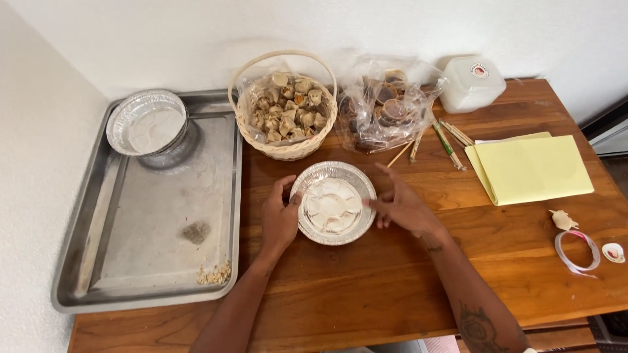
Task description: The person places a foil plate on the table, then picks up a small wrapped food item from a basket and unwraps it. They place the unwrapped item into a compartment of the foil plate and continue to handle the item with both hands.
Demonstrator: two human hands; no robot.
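Both hands, left (280,219) and right (402,208), touch the rim of a foil pan (333,202) on the table (392,287), below a basket (286,108).

plastic bag (386,104): contents blurred | metal tray (85,261): nothing cut off | table (392,294): bottom edge cropped
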